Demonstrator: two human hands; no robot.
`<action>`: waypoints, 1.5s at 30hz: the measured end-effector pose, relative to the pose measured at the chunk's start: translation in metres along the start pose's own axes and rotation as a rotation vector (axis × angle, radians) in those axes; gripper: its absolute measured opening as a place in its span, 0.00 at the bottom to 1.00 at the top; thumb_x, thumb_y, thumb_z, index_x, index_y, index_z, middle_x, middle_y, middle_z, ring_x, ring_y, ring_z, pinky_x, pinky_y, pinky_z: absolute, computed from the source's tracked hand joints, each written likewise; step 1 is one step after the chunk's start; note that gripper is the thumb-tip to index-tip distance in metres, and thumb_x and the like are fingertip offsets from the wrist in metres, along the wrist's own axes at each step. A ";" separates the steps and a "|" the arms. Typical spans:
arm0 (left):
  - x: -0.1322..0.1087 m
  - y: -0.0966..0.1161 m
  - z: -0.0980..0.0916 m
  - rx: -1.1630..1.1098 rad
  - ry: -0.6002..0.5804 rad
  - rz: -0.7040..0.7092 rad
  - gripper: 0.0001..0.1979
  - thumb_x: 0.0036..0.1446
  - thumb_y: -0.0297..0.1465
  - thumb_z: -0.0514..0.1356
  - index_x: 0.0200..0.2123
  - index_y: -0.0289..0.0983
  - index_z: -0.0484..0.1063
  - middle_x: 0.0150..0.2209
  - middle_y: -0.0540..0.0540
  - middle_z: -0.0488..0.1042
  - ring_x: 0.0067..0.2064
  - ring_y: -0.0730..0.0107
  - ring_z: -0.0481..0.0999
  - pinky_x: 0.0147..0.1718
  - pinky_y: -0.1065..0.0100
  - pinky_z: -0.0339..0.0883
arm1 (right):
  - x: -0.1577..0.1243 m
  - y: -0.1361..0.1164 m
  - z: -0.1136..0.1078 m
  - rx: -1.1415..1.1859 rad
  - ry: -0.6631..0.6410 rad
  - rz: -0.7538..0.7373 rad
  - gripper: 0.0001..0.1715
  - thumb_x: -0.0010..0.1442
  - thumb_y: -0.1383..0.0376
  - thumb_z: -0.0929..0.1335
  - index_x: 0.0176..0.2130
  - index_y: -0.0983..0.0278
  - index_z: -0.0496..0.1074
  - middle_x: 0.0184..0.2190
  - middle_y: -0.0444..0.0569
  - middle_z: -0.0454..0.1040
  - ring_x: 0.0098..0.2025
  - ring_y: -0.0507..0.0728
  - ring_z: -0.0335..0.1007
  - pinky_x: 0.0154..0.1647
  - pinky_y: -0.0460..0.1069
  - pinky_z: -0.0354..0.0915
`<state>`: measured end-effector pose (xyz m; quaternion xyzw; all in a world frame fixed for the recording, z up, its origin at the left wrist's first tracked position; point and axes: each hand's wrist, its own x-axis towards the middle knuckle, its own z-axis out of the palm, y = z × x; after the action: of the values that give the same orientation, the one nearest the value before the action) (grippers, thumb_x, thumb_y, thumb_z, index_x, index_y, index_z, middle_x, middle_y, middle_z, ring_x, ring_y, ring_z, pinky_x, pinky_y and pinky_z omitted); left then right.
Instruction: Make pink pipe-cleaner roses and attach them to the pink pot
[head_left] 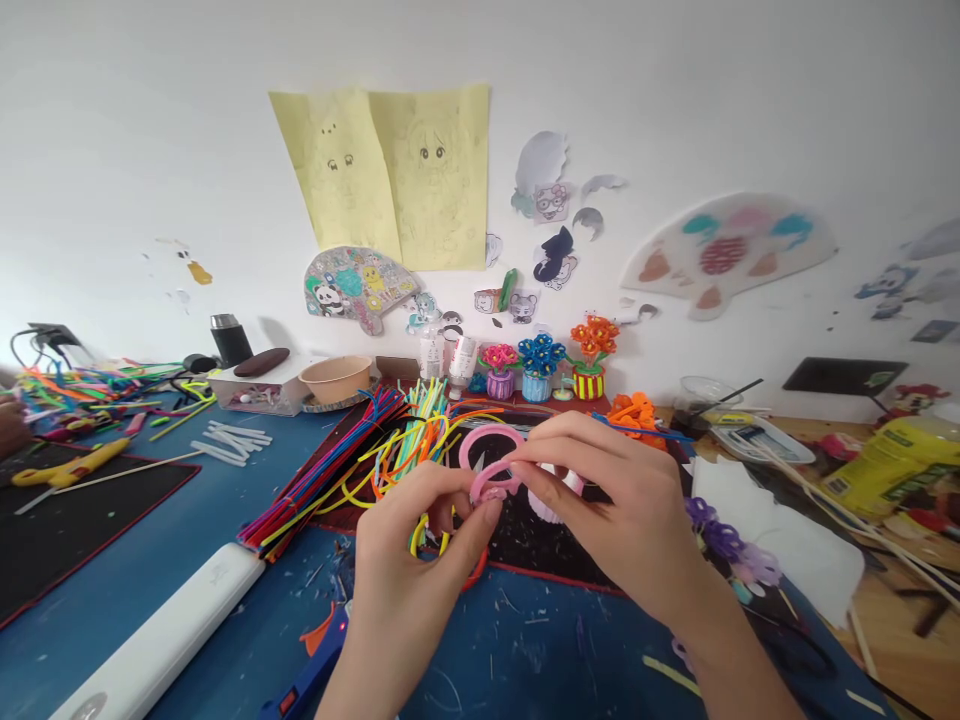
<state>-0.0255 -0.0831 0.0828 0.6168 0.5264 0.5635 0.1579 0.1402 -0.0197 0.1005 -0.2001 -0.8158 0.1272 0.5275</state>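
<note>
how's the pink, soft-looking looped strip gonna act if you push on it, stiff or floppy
The pink, soft-looking looped strip would probably bend yet hold a curve, since its loops stand open between the left hand and right hand. It's likely light: it looks thin, and fingertips alone pinch it.

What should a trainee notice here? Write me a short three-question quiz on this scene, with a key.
1. What colour is the fuzzy loop between the left hand and the right hand?
2. True or false: the black bottle by the wall stands upright.
3. Three flower pots stand in a row behind the hands. Which flower colour is in the middle?
A) orange
B) blue
C) pink

Key:
1. Pink
2. True
3. B
</note>
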 end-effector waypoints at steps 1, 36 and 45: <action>0.000 0.000 0.001 -0.009 0.009 -0.005 0.03 0.57 0.30 0.65 0.30 0.39 0.75 0.25 0.51 0.71 0.26 0.72 0.66 0.26 0.71 0.61 | 0.000 0.000 0.000 0.002 0.001 0.002 0.06 0.64 0.72 0.70 0.38 0.62 0.76 0.34 0.46 0.76 0.36 0.53 0.74 0.38 0.47 0.70; -0.013 0.001 0.013 -0.370 0.340 -0.235 0.04 0.49 0.32 0.71 0.28 0.40 0.81 0.26 0.50 0.77 0.28 0.72 0.72 0.26 0.73 0.64 | -0.002 -0.005 0.004 0.158 -0.160 0.095 0.07 0.62 0.72 0.70 0.32 0.64 0.73 0.27 0.42 0.72 0.27 0.49 0.65 0.26 0.45 0.61; -0.014 0.002 0.015 -0.344 0.396 -0.207 0.05 0.49 0.33 0.72 0.28 0.40 0.81 0.27 0.49 0.79 0.29 0.69 0.74 0.26 0.72 0.66 | -0.002 -0.005 0.007 0.176 -0.168 0.099 0.07 0.63 0.70 0.70 0.32 0.64 0.73 0.26 0.43 0.71 0.26 0.50 0.65 0.26 0.45 0.60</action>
<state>-0.0088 -0.0897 0.0721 0.4018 0.5037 0.7350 0.2113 0.1338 -0.0252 0.0981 -0.1818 -0.8320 0.2404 0.4657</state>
